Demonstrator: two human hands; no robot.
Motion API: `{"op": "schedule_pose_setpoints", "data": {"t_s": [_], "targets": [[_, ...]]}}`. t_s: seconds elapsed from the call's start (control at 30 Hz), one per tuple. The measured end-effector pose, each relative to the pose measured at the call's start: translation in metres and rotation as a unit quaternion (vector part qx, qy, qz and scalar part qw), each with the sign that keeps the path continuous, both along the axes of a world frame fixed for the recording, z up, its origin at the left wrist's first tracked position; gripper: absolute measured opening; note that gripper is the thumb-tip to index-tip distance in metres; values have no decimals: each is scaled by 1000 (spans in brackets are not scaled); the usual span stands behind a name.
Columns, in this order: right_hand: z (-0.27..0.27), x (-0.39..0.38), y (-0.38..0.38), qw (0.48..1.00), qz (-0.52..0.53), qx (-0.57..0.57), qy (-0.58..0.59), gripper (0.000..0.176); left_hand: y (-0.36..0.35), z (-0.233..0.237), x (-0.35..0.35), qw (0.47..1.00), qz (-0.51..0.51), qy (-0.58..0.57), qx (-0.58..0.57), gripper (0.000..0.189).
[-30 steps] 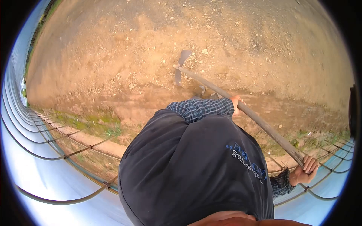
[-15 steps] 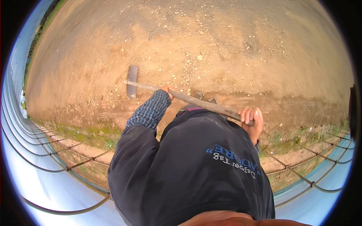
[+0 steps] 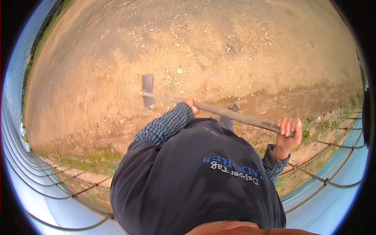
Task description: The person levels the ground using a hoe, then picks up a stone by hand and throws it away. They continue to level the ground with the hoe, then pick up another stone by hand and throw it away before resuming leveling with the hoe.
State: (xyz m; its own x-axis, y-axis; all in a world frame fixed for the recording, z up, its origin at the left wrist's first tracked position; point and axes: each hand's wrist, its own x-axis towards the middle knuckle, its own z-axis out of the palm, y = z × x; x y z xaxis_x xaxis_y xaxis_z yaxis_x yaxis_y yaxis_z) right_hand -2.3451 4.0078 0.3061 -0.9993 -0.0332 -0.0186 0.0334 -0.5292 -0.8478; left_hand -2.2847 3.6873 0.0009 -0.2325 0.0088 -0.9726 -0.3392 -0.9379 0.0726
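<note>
A hoe (image 3: 231,114) with a long wooden handle lies slantwise across the front of my body. Its flat, dark metal blade (image 3: 147,92) is at the far left end, over or on the pale dirt; motion blurs it a little, and contact with the ground cannot be made out. My left hand (image 3: 190,105) grips the handle around its middle, fingers partly hidden by the checked sleeve. Near the handle's butt end, my right hand (image 3: 289,132) is wrapped round the wood, knuckles up.
Dry soil (image 3: 117,66) with scattered small stones (image 3: 179,71) spreads ahead. One shoe (image 3: 234,107) shows beneath the handle. Behind me on both sides stand a wire-mesh fence (image 3: 325,181) and pale blue sheeting (image 3: 51,205). Green growth (image 3: 84,161) lines the fence foot.
Both hands have shifted to the right with the hoe, and the blade has come rightward and slightly nearer to me. My right arm has swung farther out from my body.
</note>
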Motion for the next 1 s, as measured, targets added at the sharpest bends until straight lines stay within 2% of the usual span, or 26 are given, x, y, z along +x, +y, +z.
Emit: {"op": "schedule_pose_setpoints", "data": {"t_s": [0.03,0.07,0.1,0.17,0.23,0.37,0.47,0.5,0.53,0.57,0.6,0.67,0.73,0.77,0.8,0.83,0.9,1.0], "targets": [[9,-9,31,1000,-14,5,6,31,43,6,-23,996,70,-47,3,17],[16,-19,64,999,-31,18,10,31,77,5,-38,999,-24,-19,25,11],[23,-25,98,998,-55,32,11,31,118,22,-56,1000,0,-7,6,5],[37,-37,156,996,-78,31,1,32,183,29,-82,989,62,-75,111,7],[46,-47,210,997,-73,30,4,32,241,48,-102,991,56,-75,91,6],[61,-65,285,997,-51,20,52,31,309,81,-126,994,41,-14,97,7],[60,-75,311,996,-46,22,73,33,325,85,-140,994,12,-7,111,8],[53,-76,319,993,-82,65,52,32,323,72,-142,993,10,7,120,10],[45,-78,316,992,-89,65,55,32,316,25,-138,991,41,6,125,9],[38,-80,304,981,-125,149,19,30,309,-11,-136,989,70,3,131,8],[30,-81,294,959,-161,233,-20,30,298,-10,-142,992,71,-13,102,7],[6,-82,285,864,-118,486,-57,31,264,-6,-145,994,68,-27,76,6],[-10,-83,280,785,41,613,-76,24,225,-2,-144,997,27,-41,-59,6],[-13,-87,267,744,89,662,13,21,213,-2,-146,991,8,-49,-127,8],[-13,-91,249,693,138,701,100,20,206,1,-150,991,6,-49,-125,8],[-12,-94,234,692,137,701,100,20,199,8,-154,991,-5,-71,-113,9],[-8,-97,214,490,300,813,96,31,190,17,-161,989,-25,-118,-89,12],[-12,-97,232,477,266,830,114,37,188,-141,-152,993,-46,-92,-50,11]]}}
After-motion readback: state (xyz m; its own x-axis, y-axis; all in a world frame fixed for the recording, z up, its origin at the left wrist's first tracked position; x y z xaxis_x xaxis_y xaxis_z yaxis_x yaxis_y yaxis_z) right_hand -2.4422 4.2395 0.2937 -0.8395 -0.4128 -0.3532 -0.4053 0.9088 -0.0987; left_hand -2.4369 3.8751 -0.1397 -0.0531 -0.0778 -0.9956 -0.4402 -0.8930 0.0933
